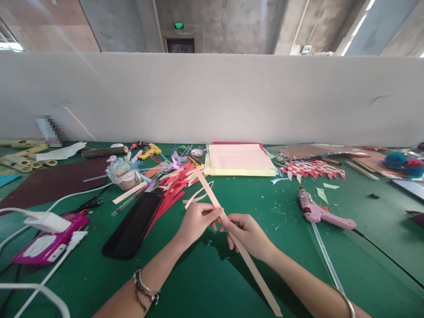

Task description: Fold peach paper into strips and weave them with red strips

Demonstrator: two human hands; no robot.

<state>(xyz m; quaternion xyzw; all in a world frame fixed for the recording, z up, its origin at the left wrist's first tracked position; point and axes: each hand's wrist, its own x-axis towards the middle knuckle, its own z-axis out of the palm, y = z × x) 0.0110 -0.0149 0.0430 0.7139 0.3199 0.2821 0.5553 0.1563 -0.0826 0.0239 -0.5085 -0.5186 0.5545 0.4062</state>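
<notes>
A long pale pink paper strip [254,269] runs slantwise between my hands, its lower end near the front of the table. My left hand [198,221] pinches it near the middle between thumb and fingers. Just to the right, my right hand [247,232] grips the same strip, thumb on top, close to the left fingertips. Beyond the hands lies a stack of pink and yellow paper sheets [235,157], with a red sheet showing at the back. Several red paper strips [174,192] are heaped behind and left of my left hand.
On the green table [185,282], a pink glue gun [326,214] with its cord lies to the right, near a red-and-white woven paper piece [311,168]. To the left are a black case [132,227], a magenta power strip [49,243] with white cables and a yellow glue gun [150,151].
</notes>
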